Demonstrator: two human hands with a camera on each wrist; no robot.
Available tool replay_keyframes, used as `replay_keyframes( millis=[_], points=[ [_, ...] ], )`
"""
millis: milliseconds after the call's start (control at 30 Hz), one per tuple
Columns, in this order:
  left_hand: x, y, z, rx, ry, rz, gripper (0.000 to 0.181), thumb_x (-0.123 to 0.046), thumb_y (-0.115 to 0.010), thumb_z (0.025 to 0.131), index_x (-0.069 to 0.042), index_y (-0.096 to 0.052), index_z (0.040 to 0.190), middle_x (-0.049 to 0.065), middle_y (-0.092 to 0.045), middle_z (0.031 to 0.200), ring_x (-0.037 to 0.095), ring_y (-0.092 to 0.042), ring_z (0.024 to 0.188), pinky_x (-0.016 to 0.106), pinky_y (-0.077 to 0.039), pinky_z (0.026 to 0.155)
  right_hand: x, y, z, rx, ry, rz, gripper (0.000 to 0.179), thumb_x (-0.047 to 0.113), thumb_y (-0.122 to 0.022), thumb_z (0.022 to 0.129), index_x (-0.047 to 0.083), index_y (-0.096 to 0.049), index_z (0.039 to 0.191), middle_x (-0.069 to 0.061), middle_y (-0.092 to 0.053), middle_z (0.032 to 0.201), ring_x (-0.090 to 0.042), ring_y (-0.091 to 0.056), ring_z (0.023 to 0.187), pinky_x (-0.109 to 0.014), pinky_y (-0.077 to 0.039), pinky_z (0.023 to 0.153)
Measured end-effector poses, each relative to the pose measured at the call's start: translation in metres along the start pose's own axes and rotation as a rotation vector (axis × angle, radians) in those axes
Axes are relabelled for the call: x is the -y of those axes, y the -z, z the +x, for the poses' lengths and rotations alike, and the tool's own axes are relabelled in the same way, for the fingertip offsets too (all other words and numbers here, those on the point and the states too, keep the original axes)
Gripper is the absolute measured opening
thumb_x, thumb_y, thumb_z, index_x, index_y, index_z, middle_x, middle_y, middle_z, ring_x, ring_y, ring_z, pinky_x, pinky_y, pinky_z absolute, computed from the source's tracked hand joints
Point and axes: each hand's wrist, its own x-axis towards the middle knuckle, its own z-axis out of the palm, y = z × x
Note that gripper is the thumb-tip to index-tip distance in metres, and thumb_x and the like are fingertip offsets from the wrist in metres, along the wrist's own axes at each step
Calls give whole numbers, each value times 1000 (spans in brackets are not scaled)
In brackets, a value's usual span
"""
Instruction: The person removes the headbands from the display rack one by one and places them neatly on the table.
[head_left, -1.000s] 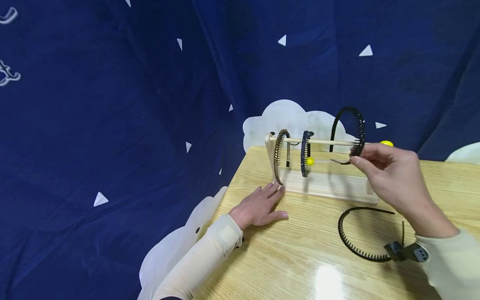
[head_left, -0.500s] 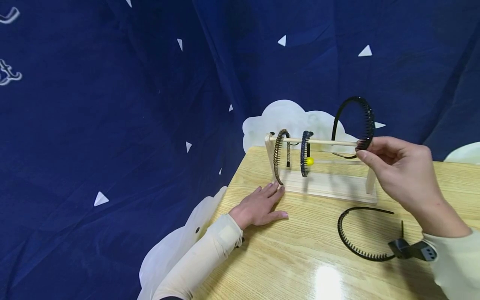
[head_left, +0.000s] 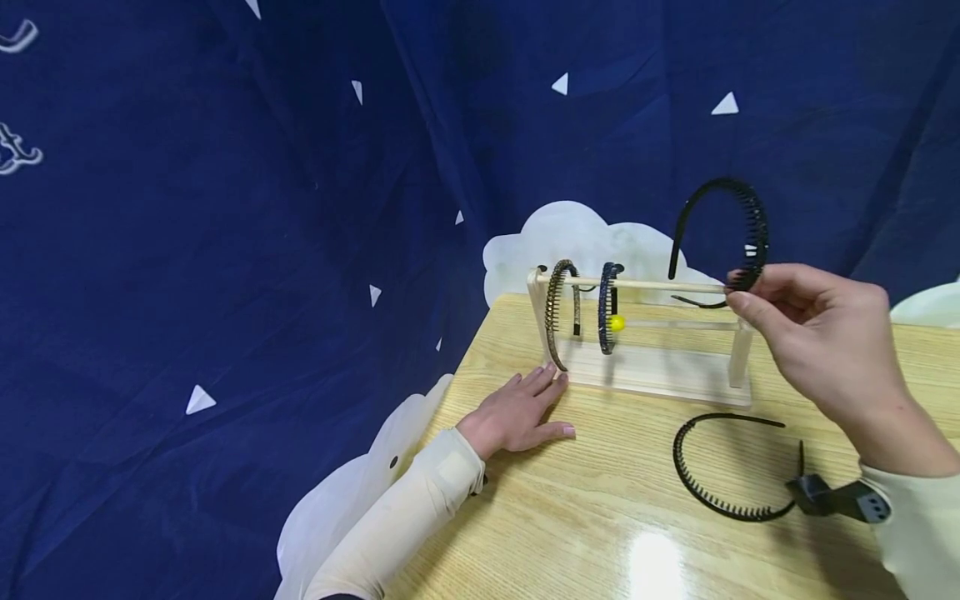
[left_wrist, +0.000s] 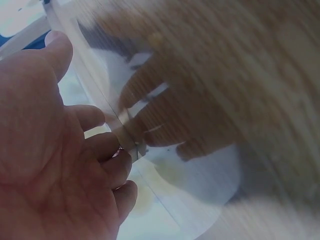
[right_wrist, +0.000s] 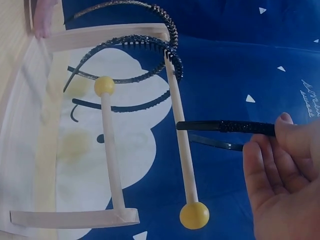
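My right hand [head_left: 832, 342] pinches a black beaded headband [head_left: 759, 225] between thumb and fingers, near the right part of the upper rod of a wooden stand [head_left: 660, 371]. In the right wrist view, one tip of that headband [right_wrist: 225, 126] overlaps the rod [right_wrist: 186, 160]; whether they touch I cannot tell. Hanging on the rod are a brown-gold headband [head_left: 556, 312] and a dark blue one [head_left: 606, 312]. My left hand [head_left: 517, 412] rests on the table with fingers extended, fingertips by the left end of the stand's base.
Another black toothed headband [head_left: 686, 467] lies on the wooden table [head_left: 585, 517], partly behind my right wrist camera. The stand's lower rod ends in a yellow ball [head_left: 617, 323]; another yellow ball [right_wrist: 194, 215] caps the upper rod. A blue curtain [head_left: 300, 208] hangs behind.
My right hand has moved to the right with the black headband, which has also risen slightly. The left hand and the hanging headbands have stayed where they were.
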Motion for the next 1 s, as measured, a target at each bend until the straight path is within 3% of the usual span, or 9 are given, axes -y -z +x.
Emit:
replay_keyframes(
  millis=[100, 300, 667, 867, 1000],
  points=[
    [0, 0, 1, 6, 1, 3, 83, -71, -22, 85, -17, -13, 148, 6, -5, 152, 22, -10, 137, 41, -18, 108, 1, 2, -1, -1, -5, 3, 8, 11, -72, 79, 6, -69, 84, 8, -67, 78, -7, -60, 64, -11, -43, 56],
    [0, 1, 1, 17, 2, 1, 83, -71, -22, 85, -17, -12, 148, 6, -4, 152, 22, -9, 138, 41, -17, 108, 6, 7, -4, -23, 18, -2, 5, 9, -72, 78, 6, -69, 81, -1, -69, 78, -6, -60, 62, -12, -43, 54],
    [1, 0, 1, 6, 2, -3, 84, -71, -21, 85, -17, -13, 148, 6, -5, 152, 22, -10, 137, 41, -18, 108, 5, 23, -12, -79, 102, -66, 14, -2, -76, 71, 5, -69, 81, 11, -62, 65, 1, -50, 50, -8, -37, 49],
    [1, -1, 2, 0, -4, -4, 83, -70, -22, 85, -17, -14, 148, 6, -6, 152, 22, -10, 137, 42, -19, 107, 6, 29, -19, -67, 105, -79, 10, -5, -69, 77, 0, -66, 86, 13, -61, 75, 3, -53, 60, -7, -38, 54],
    [1, -1, 2, 1, -3, -3, 83, -70, -22, 85, -17, -13, 148, 6, -5, 152, 22, -10, 137, 42, -19, 107, 1, 34, -23, -45, 167, 46, 10, -11, -63, 79, -9, -64, 89, 10, -65, 89, 1, -59, 70, -8, -42, 64]
  ],
)
